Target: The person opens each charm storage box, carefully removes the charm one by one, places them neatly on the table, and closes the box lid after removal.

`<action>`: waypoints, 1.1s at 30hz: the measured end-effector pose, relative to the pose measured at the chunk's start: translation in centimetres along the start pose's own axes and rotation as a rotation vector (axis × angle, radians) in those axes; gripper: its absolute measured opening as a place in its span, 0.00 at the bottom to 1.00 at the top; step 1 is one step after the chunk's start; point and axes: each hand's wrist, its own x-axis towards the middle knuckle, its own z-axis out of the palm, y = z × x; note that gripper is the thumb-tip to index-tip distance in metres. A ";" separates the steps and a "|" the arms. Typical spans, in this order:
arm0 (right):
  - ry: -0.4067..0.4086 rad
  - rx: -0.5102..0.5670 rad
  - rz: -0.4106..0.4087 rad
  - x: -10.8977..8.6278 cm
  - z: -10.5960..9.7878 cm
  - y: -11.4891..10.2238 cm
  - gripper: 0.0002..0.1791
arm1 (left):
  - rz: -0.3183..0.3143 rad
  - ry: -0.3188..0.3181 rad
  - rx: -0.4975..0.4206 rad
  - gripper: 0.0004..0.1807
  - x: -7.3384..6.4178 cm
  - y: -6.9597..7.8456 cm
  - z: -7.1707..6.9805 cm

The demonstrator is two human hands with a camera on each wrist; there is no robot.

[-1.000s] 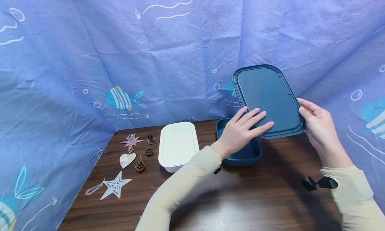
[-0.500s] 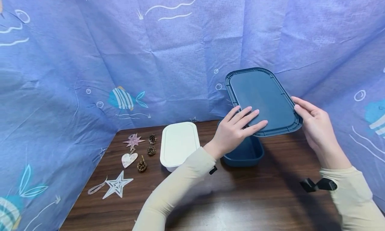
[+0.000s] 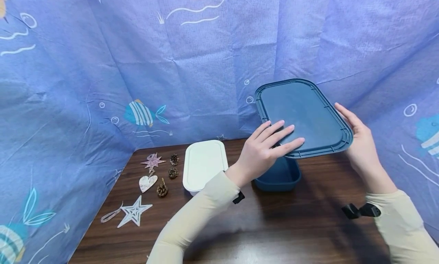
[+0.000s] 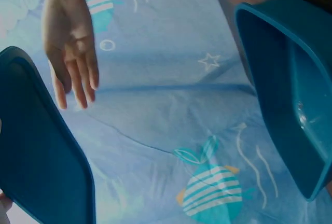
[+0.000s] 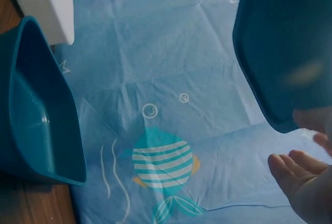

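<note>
The dark blue lid (image 3: 302, 111) is held up tilted, its ridged underside facing me in the head view. My left hand (image 3: 262, 151) grips its lower left edge, fingers spread over the underside and the thumb hidden. At the lid's right edge is my right hand (image 3: 363, 149), partly behind it in the head view. The left wrist view shows that right hand (image 4: 72, 47) with relaxed fingers and a gap to the lid (image 4: 46, 146). Below the lid, the matching blue box (image 3: 279, 174) stands uncovered on the table, partly hidden by the left hand and lid.
A white lidded box (image 3: 204, 165) stands left of the blue one. Farther left lie a pink star (image 3: 153, 161), a heart ornament (image 3: 147, 183), a white star (image 3: 134, 211) and several pine cones (image 3: 162, 189). A blue fish-print curtain (image 3: 205, 65) hangs behind the table.
The lid has moved left along with the left hand and now turns slightly. My right hand has let go of the lid's right edge, its thumb slipping out of sight behind it.
</note>
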 end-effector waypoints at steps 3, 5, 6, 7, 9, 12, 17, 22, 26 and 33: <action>-0.009 -0.201 -0.061 0.1 0.1 -0.2 0.43 | 0.005 -0.013 -0.029 0.21 0.2 0.1 -0.8; -0.013 -0.271 -0.108 0.0 0.4 -0.5 0.42 | 0.013 -0.018 -0.056 0.20 0.3 0.1 -1.3; -0.009 -0.313 -0.144 -0.1 0.6 -0.7 0.41 | 0.018 -0.018 -0.068 0.20 0.3 0.2 -1.6; -0.013 -0.294 -0.171 -0.1 0.8 -1.0 0.40 | 0.023 -0.017 -0.080 0.20 0.4 0.2 -1.8; -0.008 -0.285 -0.240 -0.3 1.4 -1.6 0.34 | 0.033 -0.012 -0.104 0.19 0.5 0.3 -2.2; 0.017 -0.285 -0.330 -0.6 2.3 -2.6 0.25 | 0.040 -0.004 -0.138 0.18 0.6 0.3 -2.8; 0.037 -0.302 -0.403 -0.8 2.9 -3.2 0.20 | 0.043 -0.003 -0.169 0.18 0.8 0.3 -3.8; 0.023 -0.261 -0.473 -0.5 2.5 -2.1 0.24 | 0.016 -0.021 -0.242 0.19 0.9 0.1 -4.7; 0.026 -0.210 -0.509 -0.3 2.6 -1.7 0.27 | -0.013 -0.028 -0.335 0.22 1.0 -0.3 -5.4; 0.029 -0.169 -0.499 -0.3 3.0 -1.8 0.20 | -0.034 0.008 -0.474 0.29 1.5 -1.1 -6.4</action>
